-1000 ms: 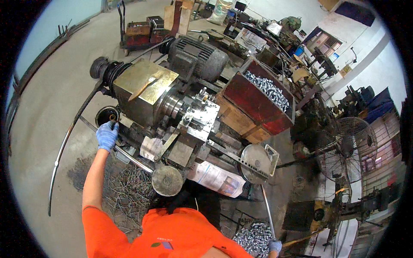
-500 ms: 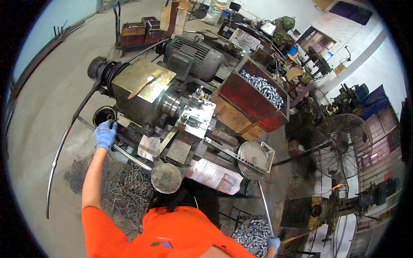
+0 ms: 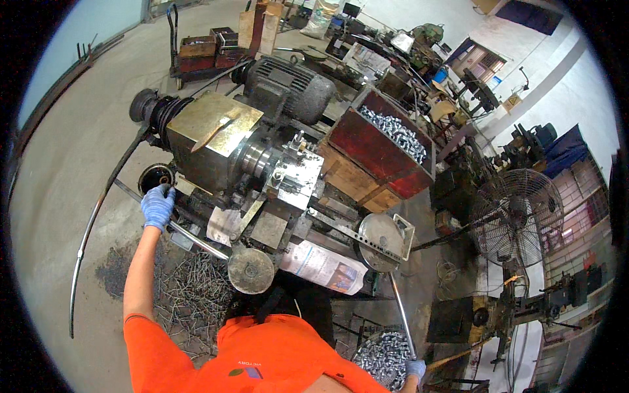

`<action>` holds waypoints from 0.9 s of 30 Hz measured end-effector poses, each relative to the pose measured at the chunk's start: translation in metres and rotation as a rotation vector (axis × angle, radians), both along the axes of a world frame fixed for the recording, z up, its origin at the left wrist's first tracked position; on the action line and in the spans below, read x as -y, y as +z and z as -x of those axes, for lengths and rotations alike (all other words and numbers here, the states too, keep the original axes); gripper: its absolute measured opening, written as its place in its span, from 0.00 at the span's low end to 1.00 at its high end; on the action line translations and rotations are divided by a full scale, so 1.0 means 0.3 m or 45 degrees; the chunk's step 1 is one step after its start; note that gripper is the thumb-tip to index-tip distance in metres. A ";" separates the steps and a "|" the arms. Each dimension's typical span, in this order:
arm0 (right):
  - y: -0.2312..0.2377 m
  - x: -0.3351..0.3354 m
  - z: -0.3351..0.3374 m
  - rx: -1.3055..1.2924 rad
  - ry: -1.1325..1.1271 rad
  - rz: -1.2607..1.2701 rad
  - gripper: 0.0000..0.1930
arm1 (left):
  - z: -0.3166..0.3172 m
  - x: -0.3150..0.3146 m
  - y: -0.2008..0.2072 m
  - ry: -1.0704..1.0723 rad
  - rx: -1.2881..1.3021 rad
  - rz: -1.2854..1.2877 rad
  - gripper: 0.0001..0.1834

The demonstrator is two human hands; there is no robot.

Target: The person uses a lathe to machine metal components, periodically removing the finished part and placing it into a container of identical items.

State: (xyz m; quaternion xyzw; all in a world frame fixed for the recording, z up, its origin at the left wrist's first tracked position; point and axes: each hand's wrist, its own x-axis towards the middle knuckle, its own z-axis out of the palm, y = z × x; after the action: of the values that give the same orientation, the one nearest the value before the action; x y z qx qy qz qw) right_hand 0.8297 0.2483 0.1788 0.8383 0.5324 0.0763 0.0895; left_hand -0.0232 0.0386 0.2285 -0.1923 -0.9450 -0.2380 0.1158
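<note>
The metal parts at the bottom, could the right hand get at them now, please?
Probably yes: the metal parts lie just beside the right hand, though it seems to grip the steel bar.

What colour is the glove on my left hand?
Your left glove is mottled pale blue, shown in the head view.

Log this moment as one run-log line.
left hand: at dark round cup | right hand: holding lower end of metal lever | small metal parts: piled beside right hand | red box: metal pieces inside
</note>
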 end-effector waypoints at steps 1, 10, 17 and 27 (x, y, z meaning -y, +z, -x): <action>-0.009 0.000 -0.006 0.025 0.001 -0.010 0.19 | 0.002 0.000 -0.001 -0.010 0.013 -0.001 0.15; -0.008 0.010 -0.003 0.009 -0.009 0.037 0.21 | 0.013 0.006 -0.019 -0.034 0.018 0.004 0.16; -0.004 0.018 -0.001 -0.083 -0.071 0.037 0.19 | 0.009 0.008 -0.024 -0.017 0.031 -0.036 0.16; -0.001 0.035 0.021 -0.104 -0.020 -0.015 0.19 | 0.021 0.008 -0.037 -0.034 -0.004 -0.041 0.16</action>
State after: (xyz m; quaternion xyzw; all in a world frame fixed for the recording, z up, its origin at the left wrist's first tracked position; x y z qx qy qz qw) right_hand 0.8234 0.2377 0.1786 0.8454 0.5286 0.0444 0.0632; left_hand -0.0295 0.0361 0.2174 -0.2033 -0.9382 -0.2545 0.1172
